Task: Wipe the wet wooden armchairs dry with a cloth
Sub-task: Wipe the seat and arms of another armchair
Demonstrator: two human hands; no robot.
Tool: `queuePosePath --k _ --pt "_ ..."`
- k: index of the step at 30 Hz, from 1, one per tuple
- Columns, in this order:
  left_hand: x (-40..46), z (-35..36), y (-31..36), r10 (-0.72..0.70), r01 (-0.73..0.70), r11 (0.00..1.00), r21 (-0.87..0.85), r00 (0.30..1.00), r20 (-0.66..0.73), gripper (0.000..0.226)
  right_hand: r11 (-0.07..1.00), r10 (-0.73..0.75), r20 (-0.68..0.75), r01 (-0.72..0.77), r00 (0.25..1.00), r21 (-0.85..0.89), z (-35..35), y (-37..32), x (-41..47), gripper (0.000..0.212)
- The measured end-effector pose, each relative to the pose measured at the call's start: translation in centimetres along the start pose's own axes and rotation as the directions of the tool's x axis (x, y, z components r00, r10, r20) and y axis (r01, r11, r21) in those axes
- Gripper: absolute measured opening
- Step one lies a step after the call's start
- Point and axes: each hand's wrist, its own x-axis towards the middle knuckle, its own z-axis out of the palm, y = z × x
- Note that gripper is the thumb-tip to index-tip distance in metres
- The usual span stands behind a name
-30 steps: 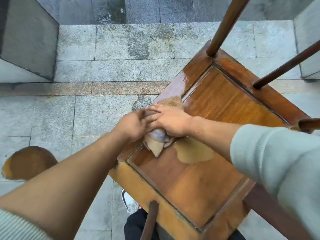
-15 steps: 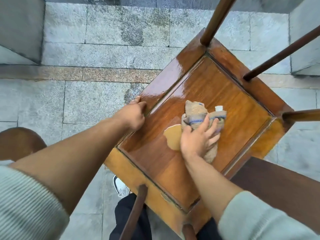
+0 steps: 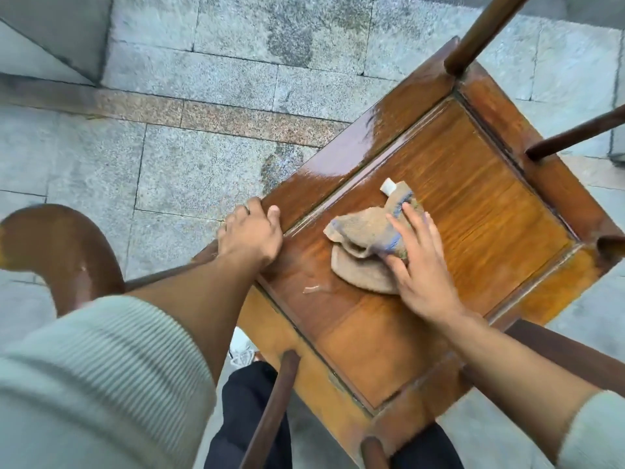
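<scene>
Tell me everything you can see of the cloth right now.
The cloth is a tan, worn-looking rag with blue stripes and a small white tag at its far corner. It lies crumpled and folded on the seat panel of the wooden armchair, near the middle. The right hand presses on its right side with fingers spread flat. The left hand grips the seat's edge and is apart from it.

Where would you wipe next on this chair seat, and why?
Probably slide the cloth under the right hand toward the seat's far-left rail. That rail shines with a wet glare, while the left hand steadies the seat edge.
</scene>
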Motion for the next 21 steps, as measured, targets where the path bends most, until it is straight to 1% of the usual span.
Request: queuePosePath --k 2,3,4,6,8,9,10,12,14,15,16,17,19,21 --pt "0.8 -0.1 0.1 -0.05 0.053 0.998 -0.03 0.995 0.09 0.057 0.998 0.055 -0.045 -0.053 0.997 0.045 -1.5 2.1 0.0 0.056" --pt "1.2 -0.3 0.2 -0.071 0.077 0.996 -0.046 0.989 0.128 0.06 0.998 0.048 -0.055 -0.046 0.997 0.032 -2.0 2.8 -0.3 0.055" --pt "1.7 -0.6 0.3 -0.095 0.108 0.991 -0.073 0.981 0.169 0.064 1.0 -0.013 -0.039 0.013 0.999 -0.002 -2.2 3.2 -0.7 0.054" --pt "2.2 -1.5 0.6 -0.138 0.183 0.971 -0.154 0.954 0.266 0.073 0.973 -0.212 0.042 0.214 0.976 -0.082 -1.9 3.5 -2.1 0.054" --pt "2.4 -2.8 1.4 -0.158 0.252 0.933 -0.258 0.928 0.336 0.081 0.908 -0.371 0.146 0.391 0.917 -0.148 -1.0 3.0 -3.4 0.058" --pt "2.4 -3.6 1.9 -0.161 0.268 0.914 -0.305 0.929 0.333 0.084 0.872 -0.421 0.208 0.456 0.883 -0.174 -0.3 2.4 -4.0 0.06" --pt "2.5 -4.6 2.3 -0.164 0.262 0.905 -0.335 0.942 0.294 0.085 0.834 -0.462 0.265 0.516 0.846 -0.194 0.6 1.6 -4.4 0.062" --pt "3.0 -6.7 3.1 -0.162 0.211 0.915 -0.342 0.973 0.167 0.086 0.733 -0.548 0.347 0.637 0.761 -0.237 3.0 -0.7 -4.6 0.068" --pt "3.9 -8.8 3.3 -0.143 0.156 0.939 -0.306 0.988 0.064 0.085 0.634 -0.635 0.389 0.738 0.668 -0.231 5.4 -4.1 -3.6 0.068" --pt "4.4 -9.8 3.1 -0.13 0.134 0.95 -0.282 0.991 0.032 0.085 0.608 -0.664 0.388 0.764 0.639 -0.217 6.7 -6.1 -2.6 0.065" --pt "4.9 -10.7 3.2 -0.111 0.109 0.959 -0.26 0.994 0.008 0.084 0.603 -0.672 0.384 0.769 0.634 -0.214 7.6 -8.0 -1.2 0.062" --pt "5.2 -11.4 3.2 -0.09 0.083 0.968 -0.237 0.996 -0.017 0.083 0.623 -0.656 0.374 0.75 0.655 -0.221 8.4 -10.0 0.3 0.061" --pt "5.7 -12.8 2.9 -0.074 0.051 0.978 -0.201 0.991 -0.111 0.078 0.704 -0.596 0.312 0.669 0.74 -0.239 9.5 -13.4 4.2 0.063" --pt "6.0 -13.7 2.7 -0.088 0.04 0.976 -0.212 0.971 -0.221 0.07 0.753 -0.542 0.256 0.598 0.801 -0.276 9.5 -15.4 8.0 0.065"
